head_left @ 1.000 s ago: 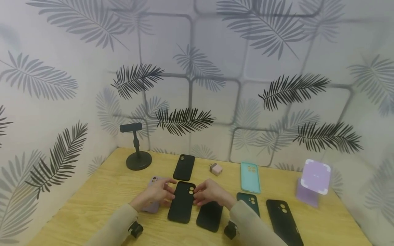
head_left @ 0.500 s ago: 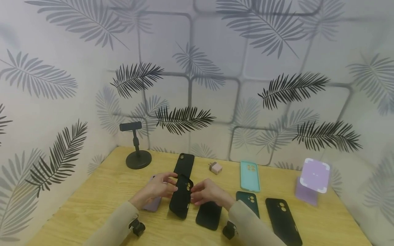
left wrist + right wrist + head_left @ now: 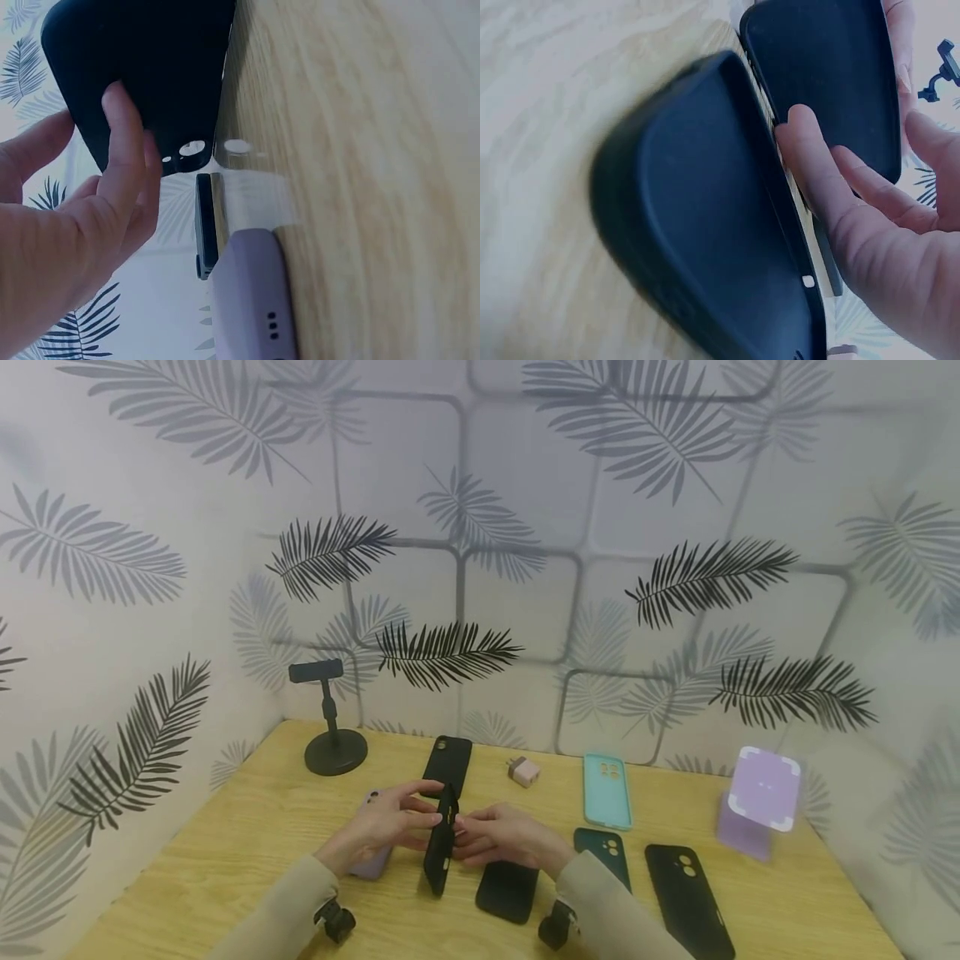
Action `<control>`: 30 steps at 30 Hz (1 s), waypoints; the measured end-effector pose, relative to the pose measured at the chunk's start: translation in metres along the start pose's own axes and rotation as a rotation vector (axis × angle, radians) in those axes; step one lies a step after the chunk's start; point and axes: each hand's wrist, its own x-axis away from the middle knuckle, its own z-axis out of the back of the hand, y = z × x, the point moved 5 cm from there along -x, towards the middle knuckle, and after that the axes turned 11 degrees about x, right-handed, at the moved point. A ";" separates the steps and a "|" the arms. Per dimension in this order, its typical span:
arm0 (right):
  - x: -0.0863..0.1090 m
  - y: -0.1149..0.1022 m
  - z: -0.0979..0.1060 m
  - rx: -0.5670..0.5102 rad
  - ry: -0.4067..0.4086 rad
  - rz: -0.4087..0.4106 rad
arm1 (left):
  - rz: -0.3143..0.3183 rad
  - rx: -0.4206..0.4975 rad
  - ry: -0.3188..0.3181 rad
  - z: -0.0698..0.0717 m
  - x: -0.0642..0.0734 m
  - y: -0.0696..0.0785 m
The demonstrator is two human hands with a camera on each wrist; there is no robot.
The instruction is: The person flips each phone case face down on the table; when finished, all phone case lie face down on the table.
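Observation:
A black phone case (image 3: 438,860) stands tilted up on its long edge between my hands. My left hand (image 3: 386,818) holds it, with fingers (image 3: 124,135) against its back around the camera-hole end and the thumb at its edge. From the other side my right hand (image 3: 506,835) holds the same case, its fingertips at the hollow inner face (image 3: 832,75). Beneath the right hand a second black case (image 3: 508,892) lies hollow side up. A lilac phone case (image 3: 372,862) lies partly hidden under the left hand.
Behind lie another black case (image 3: 447,766), a pink charger plug (image 3: 523,772) and a turquoise case (image 3: 607,793). To the right are a dark green case (image 3: 602,852), a black case (image 3: 690,897) and a lilac stand (image 3: 765,789). A black phone stand (image 3: 335,752) is back left.
The black case lay flat on the table between the hands a second ago. It has been lifted and turned up on its edge, and both hands have closed in on it.

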 end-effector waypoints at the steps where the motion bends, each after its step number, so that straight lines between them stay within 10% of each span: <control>1: 0.000 0.000 -0.001 -0.012 -0.008 0.001 | 0.001 0.007 -0.019 -0.001 0.000 0.000; 11: -0.003 0.000 -0.004 -0.072 -0.030 0.028 | 0.012 -0.038 -0.158 -0.013 0.002 -0.002; 30: 0.005 0.003 0.011 0.176 0.199 0.007 | 0.062 -0.301 -0.012 -0.003 0.002 -0.009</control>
